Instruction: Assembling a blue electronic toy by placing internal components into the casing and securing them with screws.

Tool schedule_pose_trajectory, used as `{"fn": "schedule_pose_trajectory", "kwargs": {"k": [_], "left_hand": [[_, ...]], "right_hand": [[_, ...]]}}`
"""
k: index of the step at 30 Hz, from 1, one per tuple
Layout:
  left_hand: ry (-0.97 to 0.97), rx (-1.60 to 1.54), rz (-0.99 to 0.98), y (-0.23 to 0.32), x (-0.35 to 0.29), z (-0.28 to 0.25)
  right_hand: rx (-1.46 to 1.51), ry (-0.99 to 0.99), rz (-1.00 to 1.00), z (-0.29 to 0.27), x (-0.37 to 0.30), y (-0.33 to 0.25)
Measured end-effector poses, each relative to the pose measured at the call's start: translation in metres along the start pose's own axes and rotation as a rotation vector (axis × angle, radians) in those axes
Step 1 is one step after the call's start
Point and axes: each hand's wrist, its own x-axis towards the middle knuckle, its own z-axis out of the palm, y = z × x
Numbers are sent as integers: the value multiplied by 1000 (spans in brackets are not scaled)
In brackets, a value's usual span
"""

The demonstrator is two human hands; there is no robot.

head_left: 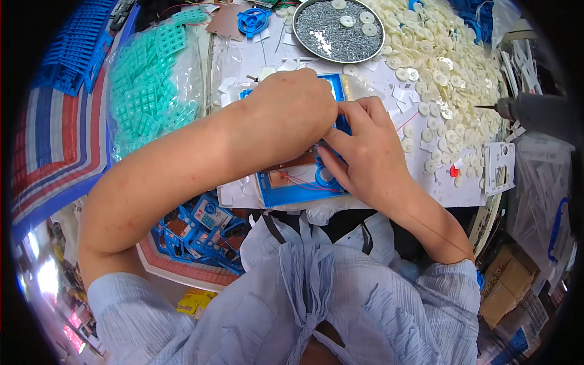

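A blue plastic casing [272,196] lies on the white work surface in front of me, with a brown circuit board [302,160] and thin red wires [299,180] inside it. My left hand [292,109] is curled into a fist over the casing's far part; whatever its fingers grip is hidden under the hand. Beside it, my right hand [372,149] bends its fingers and thumb together over the casing's right side, touching the left hand. What lies between those fingertips cannot be made out.
A round metal dish [331,39] of small screws stands beyond my hands. Many cream plastic discs [447,64] spread at right, near a hanging electric screwdriver [538,112] and a white panel [499,167]. Teal keypads [146,85] fill a bag at left; blue casings [198,234] lie below.
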Motion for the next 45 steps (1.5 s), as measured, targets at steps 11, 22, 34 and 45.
{"fn": "schedule_pose_trajectory", "kwargs": {"k": [11, 22, 34, 45], "left_hand": [[-291, 16, -106, -7, 45, -27], [-225, -50, -84, -26, 17, -27], [11, -22, -119, -18, -6, -3], [422, -200, -342, 61, -108, 27]], "right_hand": [[-297, -127, -39, 1, 5, -19], [-152, -31, -153, -1, 9, -2], [-148, -65, -19, -1, 16, -16], [-319, -210, -43, -1, 10, -25]]}}
